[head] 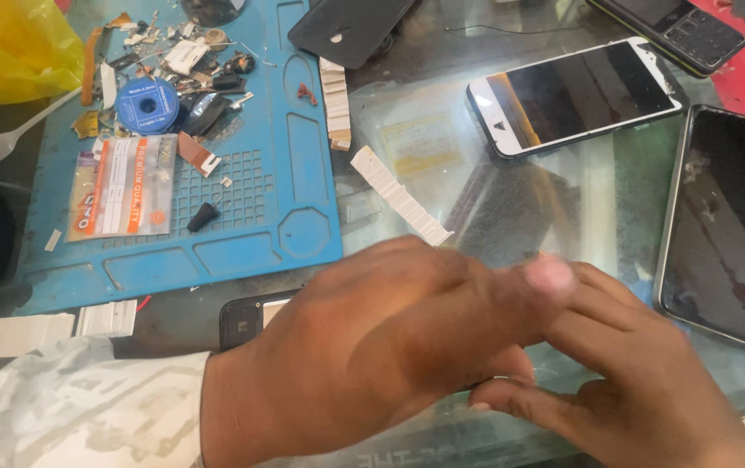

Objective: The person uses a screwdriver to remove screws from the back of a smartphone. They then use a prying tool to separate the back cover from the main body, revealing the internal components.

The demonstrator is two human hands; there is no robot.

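Hands meet low in the view over a glass counter (580,199). The left hand (364,347), in a pale patterned sleeve, lies palm down with its thumb stretched across the right hand (641,381), whose fingers spread loosely; whether either grips anything cannot be told. A small dark phone (247,316) peeks out just behind the left wrist, partly hidden. Nearby on the glass lie a white smartphone with a dark screen (576,95), a large black tablet (728,225) at right, and white ribbed strips (398,195). A blue silicone repair mat (303,130) at left carries small parts and a blue round spool (147,104). By the look of it, this is a pause between handling steps; picking the dark phone up would call for the hands to part
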